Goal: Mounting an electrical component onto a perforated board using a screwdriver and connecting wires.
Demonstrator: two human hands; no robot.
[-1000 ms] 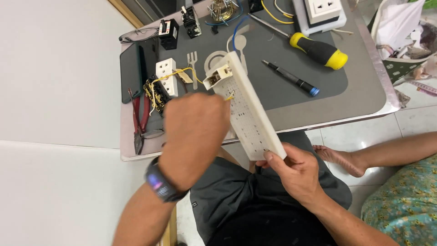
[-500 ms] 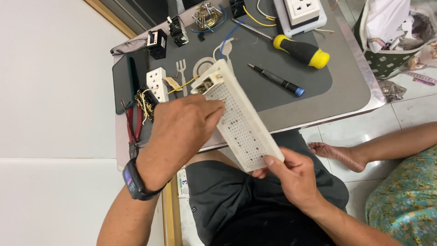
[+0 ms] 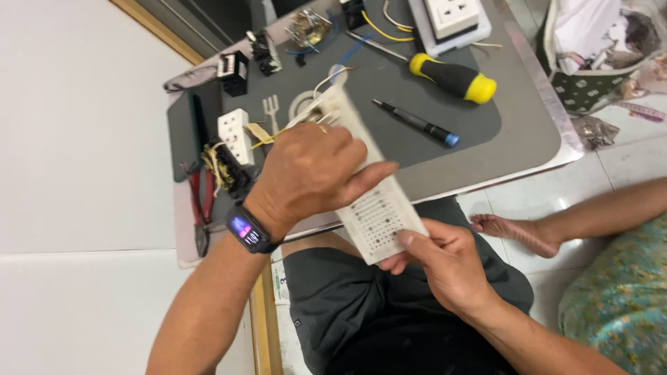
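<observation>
White power strip (image 3: pixel 379 215) (one), gripped by left hand (image 3: pixel 313 173), right hand (image 3: pixel 445 260), fingers closed.

On the counter (image 3: pixel 535 132) a screwdriver (image 3: pixel 451 76) lies toward the far edge — a pen-like tool (image 3: pixel 417 123) just nearer. Pliers (image 3: pixel 201 208) lie along the left edge, a socket block (image 3: pixel 233 133) beside them.
</observation>
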